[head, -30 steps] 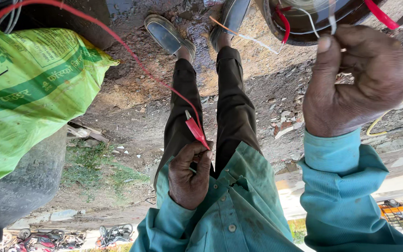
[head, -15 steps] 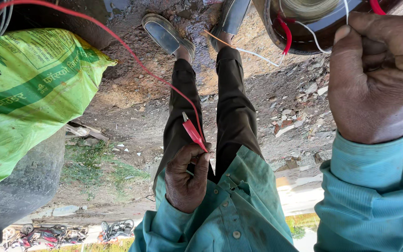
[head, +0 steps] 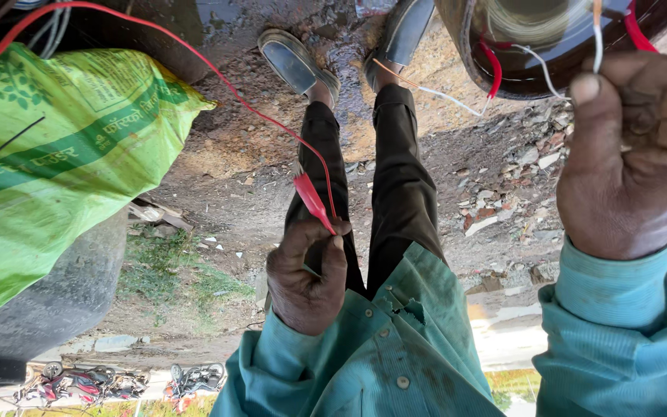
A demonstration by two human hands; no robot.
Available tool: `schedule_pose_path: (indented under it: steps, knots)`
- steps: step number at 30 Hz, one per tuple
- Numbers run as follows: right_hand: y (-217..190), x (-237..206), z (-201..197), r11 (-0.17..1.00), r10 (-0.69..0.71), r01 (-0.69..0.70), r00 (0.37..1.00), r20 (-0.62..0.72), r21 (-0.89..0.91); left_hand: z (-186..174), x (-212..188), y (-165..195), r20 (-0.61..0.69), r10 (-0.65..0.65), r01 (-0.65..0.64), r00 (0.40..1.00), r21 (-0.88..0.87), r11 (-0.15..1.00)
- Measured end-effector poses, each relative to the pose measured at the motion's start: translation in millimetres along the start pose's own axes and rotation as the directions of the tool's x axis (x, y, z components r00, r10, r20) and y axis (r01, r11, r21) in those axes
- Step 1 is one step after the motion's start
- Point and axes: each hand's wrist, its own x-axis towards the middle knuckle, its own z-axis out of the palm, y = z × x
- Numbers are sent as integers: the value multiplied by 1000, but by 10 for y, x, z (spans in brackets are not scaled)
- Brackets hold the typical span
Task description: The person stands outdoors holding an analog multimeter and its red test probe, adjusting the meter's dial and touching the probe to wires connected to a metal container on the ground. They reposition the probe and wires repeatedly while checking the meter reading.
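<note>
Since half a second before, our right hand [head: 634, 154] had drifted lower and nearer the camera, while our left hand [head: 306, 274] held its place. The left was closed, pinching the red clip [head: 312, 202] of the red wire [head: 194, 66] above our knees. The right was fisted around thin white wires [head: 597, 35] at the dark round housing [head: 550, 46]. The green sack [head: 63, 162] crowded one side; bare dirt ground [head: 225, 193] lay open between.
</note>
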Motion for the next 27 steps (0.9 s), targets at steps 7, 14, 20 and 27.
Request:
schedule_pose_path:
  steps: [7, 14, 20, 27]
  knots:
    - [17, -140, 275, 972, -15, 59, 982, -188, 229, -205, 449, 411, -118, 253, -257, 960, -21, 966]
    - [-205, -117, 233, 946, 44, -16, 996, -80, 325, -178, 1144, 717, -23, 479, -479, 877, -101, 872]
    - [-328, -79, 124, 985, -23, 24, 1000, -9, 168, -78, 1777, 510, 155, 627, -635, 763, 3, 772]
    - [-286, -114, 93, 954, 28, -28, 1000, 7, 298, 18, 2226, 293, 168, 612, -629, 773, 69, 775]
